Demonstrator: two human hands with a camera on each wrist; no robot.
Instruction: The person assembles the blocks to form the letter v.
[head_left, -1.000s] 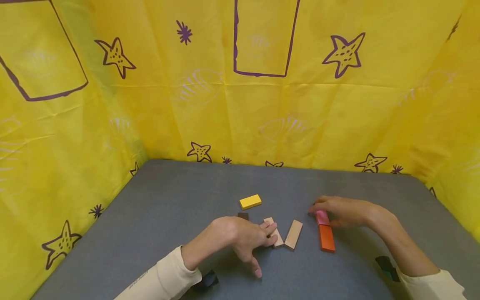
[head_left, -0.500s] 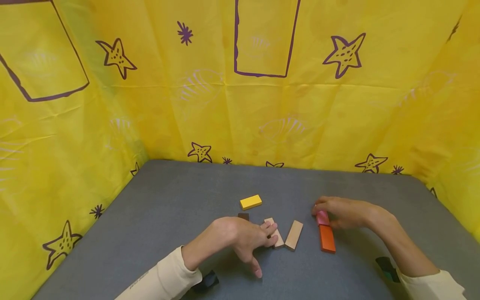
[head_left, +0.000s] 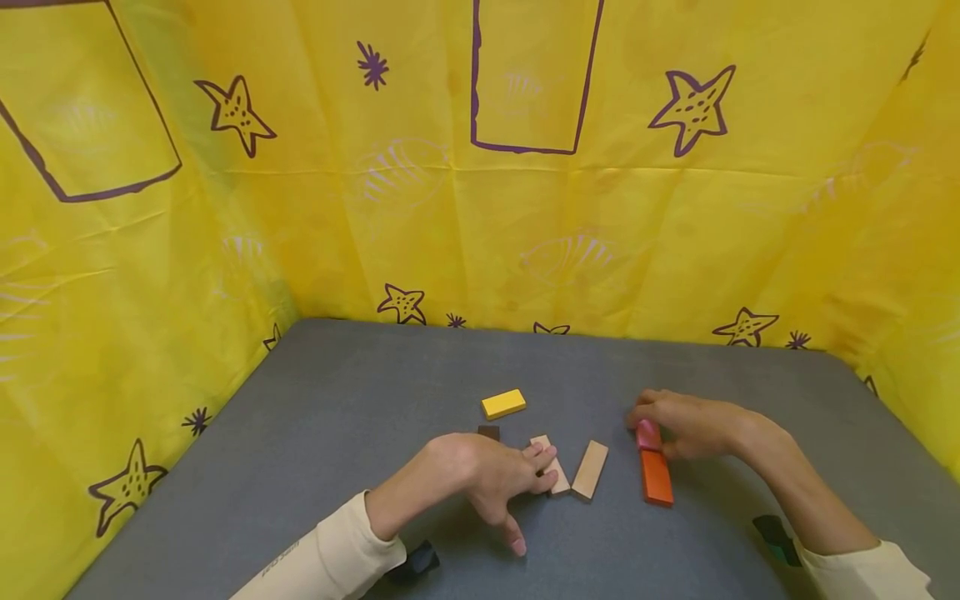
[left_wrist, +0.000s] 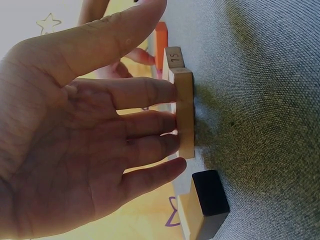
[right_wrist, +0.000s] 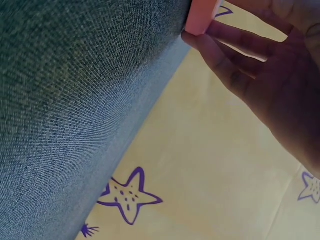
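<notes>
My left hand [head_left: 491, 475] lies over a plain wooden block [left_wrist: 186, 117], its nearly straight fingertips touching one long side in the left wrist view. A second plain wooden block [head_left: 590, 471] meets the first at its near end, forming a V. Over at the right, my right hand [head_left: 693, 423] pinches a pink block [head_left: 648, 435] between thumb and fingers. The pink block's near end lies against an orange-red block [head_left: 657, 479], in line with it. Only a corner of the pink block shows in the right wrist view, with fingertips against it.
Farther back lies a yellow block [head_left: 504, 404]. A dark brown block [head_left: 488, 432] is partly hidden behind my left hand. The grey table [head_left: 375, 367] is bordered by yellow cloth walls [head_left: 480, 233] with starfish drawings.
My right hand's fingertips have drawn in closer around the pink block, which looks slightly tilted now. My left hand and the other blocks have stayed in place.
</notes>
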